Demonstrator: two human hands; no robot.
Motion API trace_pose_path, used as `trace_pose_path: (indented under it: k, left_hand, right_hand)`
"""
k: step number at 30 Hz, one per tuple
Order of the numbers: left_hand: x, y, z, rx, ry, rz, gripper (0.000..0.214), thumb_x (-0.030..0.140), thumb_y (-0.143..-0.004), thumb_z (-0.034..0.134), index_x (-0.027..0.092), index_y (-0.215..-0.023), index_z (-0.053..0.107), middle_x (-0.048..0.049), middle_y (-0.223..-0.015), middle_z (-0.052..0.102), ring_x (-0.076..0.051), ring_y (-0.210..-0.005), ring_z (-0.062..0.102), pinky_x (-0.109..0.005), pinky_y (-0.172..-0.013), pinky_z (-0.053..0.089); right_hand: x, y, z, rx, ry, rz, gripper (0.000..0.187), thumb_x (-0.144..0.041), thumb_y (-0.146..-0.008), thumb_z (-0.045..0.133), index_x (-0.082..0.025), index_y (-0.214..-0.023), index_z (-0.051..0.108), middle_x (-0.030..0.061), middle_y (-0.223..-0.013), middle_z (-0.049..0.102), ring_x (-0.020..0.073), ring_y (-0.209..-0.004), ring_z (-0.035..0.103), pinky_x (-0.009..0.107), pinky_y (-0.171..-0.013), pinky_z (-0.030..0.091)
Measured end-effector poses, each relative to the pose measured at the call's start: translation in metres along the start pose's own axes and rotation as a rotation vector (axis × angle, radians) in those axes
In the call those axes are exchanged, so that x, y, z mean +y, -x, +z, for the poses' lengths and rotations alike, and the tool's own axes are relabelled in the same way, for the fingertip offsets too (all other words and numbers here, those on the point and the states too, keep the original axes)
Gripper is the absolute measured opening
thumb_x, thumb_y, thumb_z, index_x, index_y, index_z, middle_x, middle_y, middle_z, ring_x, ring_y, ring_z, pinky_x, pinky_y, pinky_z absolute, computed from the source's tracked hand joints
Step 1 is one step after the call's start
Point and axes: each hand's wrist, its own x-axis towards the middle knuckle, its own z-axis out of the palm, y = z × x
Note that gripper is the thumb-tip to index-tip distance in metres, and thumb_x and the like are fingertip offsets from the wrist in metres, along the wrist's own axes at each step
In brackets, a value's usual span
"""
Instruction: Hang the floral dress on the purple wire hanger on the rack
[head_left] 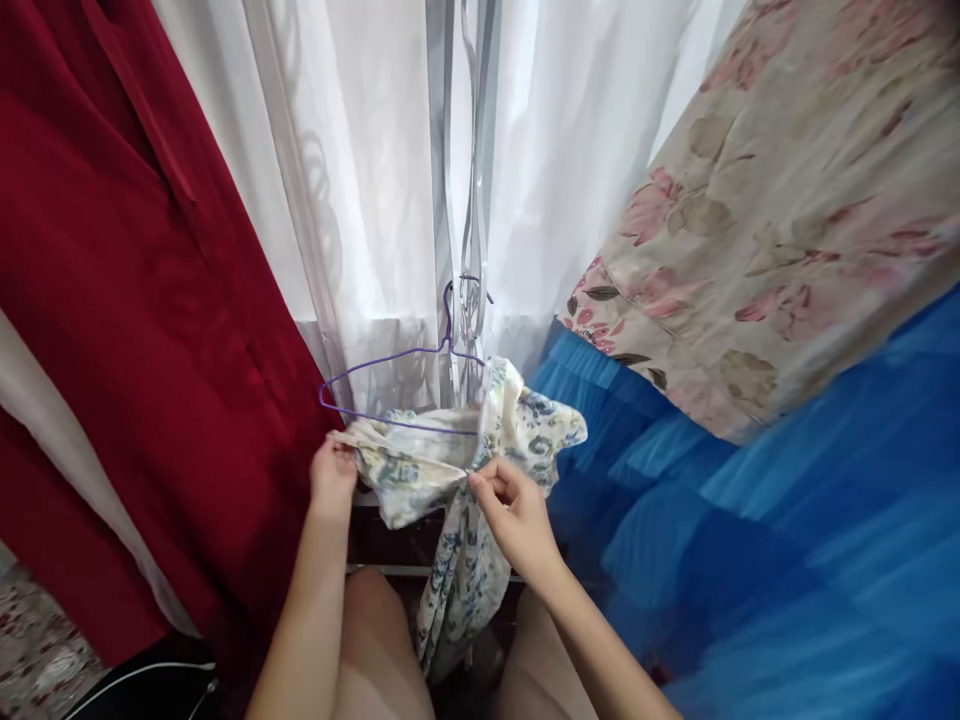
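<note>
A white garment [525, 425] with a blue and green flower print hangs on a purple wire hanger [375, 361]. The hanger's right arm goes inside the garment, while its left arm is bare. My left hand [334, 470] pinches the garment's left edge just below the hanger's left end. Near the middle, my right hand [516, 508] pinches the garment's edge between thumb and fingers. Cloth is stretched between the two hands, and the lower part dangles between my knees. The hanger's hook sits at some silvery hanging strips [469, 200].
White curtains [375, 150] hang behind. A red cloth [150, 300] hangs at the left. To the right are a beige flowered cloth [787, 220] and blue ruffled fabric [750, 560]. A black item with a white edge [150, 690] lies at the lower left.
</note>
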Motion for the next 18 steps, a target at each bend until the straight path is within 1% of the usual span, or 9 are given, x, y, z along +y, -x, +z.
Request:
trace_pose_path:
  k: [3, 5, 6, 7, 9, 11, 12, 15, 18]
  left_hand:
    - [-0.047, 0.035, -0.007, -0.147, -0.042, -0.169, 0.020, 0.016, -0.089, 0.055, 0.014, -0.069, 0.052, 0.0006, -0.062, 0.048, -0.014, -0.061, 0.056, -0.031, -0.068, 0.052]
    - [-0.064, 0.064, -0.008, -0.307, -0.054, -0.216, 0.016, 0.023, -0.084, 0.067, 0.013, -0.075, 0.058, -0.0006, -0.068, 0.052, -0.014, -0.067, 0.057, -0.031, -0.072, 0.052]
    - [-0.067, 0.079, -0.008, -0.422, -0.070, -0.212, 0.018, 0.028, -0.082, 0.071, 0.013, -0.080, 0.061, -0.0007, -0.071, 0.053, -0.013, -0.069, 0.056, -0.028, -0.072, 0.051]
    - [-0.067, 0.094, -0.007, -0.535, -0.098, -0.193, 0.022, 0.033, -0.081, 0.072, 0.013, -0.084, 0.063, -0.0007, -0.074, 0.053, -0.012, -0.070, 0.054, -0.025, -0.071, 0.049]
    - [-0.060, 0.121, -0.003, -0.747, -0.207, -0.108, 0.026, 0.040, -0.085, 0.069, 0.015, -0.086, 0.065, -0.0009, -0.076, 0.053, -0.011, -0.071, 0.050, -0.021, -0.068, 0.044]
    - [-0.051, 0.146, 0.002, -0.898, -0.350, -0.004, 0.027, 0.042, -0.091, 0.061, 0.016, -0.084, 0.064, -0.0011, -0.075, 0.052, -0.011, -0.070, 0.048, -0.021, -0.066, 0.041]
    - [-0.047, 0.157, 0.006, -0.960, -0.412, 0.041, 0.027, 0.042, -0.094, 0.058, 0.017, -0.084, 0.064, -0.0014, -0.074, 0.052, -0.012, -0.070, 0.048, -0.023, -0.065, 0.041]
    - [-0.038, 0.179, 0.014, -1.072, -0.533, 0.148, 0.025, 0.041, -0.097, 0.052, 0.021, -0.087, 0.062, -0.0033, -0.078, 0.056, -0.016, -0.073, 0.052, -0.028, -0.069, 0.043]
    - [-0.032, 0.180, 0.016, -1.069, -0.628, 0.293, 0.023, 0.040, -0.097, 0.051, 0.023, -0.088, 0.063, -0.0056, -0.087, 0.058, -0.020, -0.084, 0.056, -0.032, -0.079, 0.045]
  right_hand:
    - [0.041, 0.013, -0.029, 0.247, -0.060, 0.104, 0.026, -0.041, -0.088, 0.061, -0.020, -0.075, 0.054, -0.0080, -0.053, 0.035, 0.0105, -0.049, 0.029, 0.024, -0.049, 0.022]
    - [0.071, 0.024, -0.054, 0.428, -0.071, 0.185, 0.030, -0.044, -0.086, 0.062, -0.020, -0.070, 0.053, -0.0074, -0.052, 0.037, 0.0107, -0.049, 0.031, 0.024, -0.049, 0.025]
    - [0.083, 0.031, -0.065, 0.463, -0.054, 0.221, 0.034, -0.045, -0.085, 0.062, -0.020, -0.065, 0.050, -0.0068, -0.053, 0.038, 0.0107, -0.049, 0.032, 0.024, -0.049, 0.026]
    - [0.093, 0.037, -0.073, 0.442, -0.023, 0.263, 0.037, -0.047, -0.083, 0.063, -0.020, -0.062, 0.048, -0.0066, -0.051, 0.037, 0.0107, -0.049, 0.032, 0.024, -0.049, 0.026]
    - [0.099, 0.049, -0.082, 0.284, 0.051, 0.323, 0.038, -0.048, -0.079, 0.066, -0.020, -0.060, 0.051, -0.0047, -0.052, 0.044, 0.0120, -0.050, 0.039, 0.025, -0.051, 0.032]
    - [0.087, 0.059, -0.077, 0.070, 0.103, 0.325, 0.031, -0.048, -0.075, 0.071, -0.018, -0.072, 0.063, 0.0001, -0.064, 0.059, 0.0169, -0.061, 0.053, 0.028, -0.060, 0.043]
    - [0.076, 0.062, -0.071, -0.034, 0.108, 0.304, 0.031, -0.046, -0.073, 0.074, -0.018, -0.084, 0.068, 0.0032, -0.076, 0.066, 0.0208, -0.072, 0.060, 0.031, -0.069, 0.048]
    - [0.036, 0.066, -0.046, -0.265, 0.048, 0.235, 0.050, -0.040, -0.070, 0.080, -0.023, -0.115, 0.068, 0.0070, -0.107, 0.069, 0.0296, -0.103, 0.061, 0.040, -0.091, 0.049]
    - [0.003, 0.065, -0.026, -0.310, -0.046, 0.299, 0.037, -0.043, -0.079, 0.073, -0.022, -0.109, 0.070, 0.0067, -0.105, 0.070, 0.0309, -0.104, 0.061, 0.042, -0.093, 0.048]
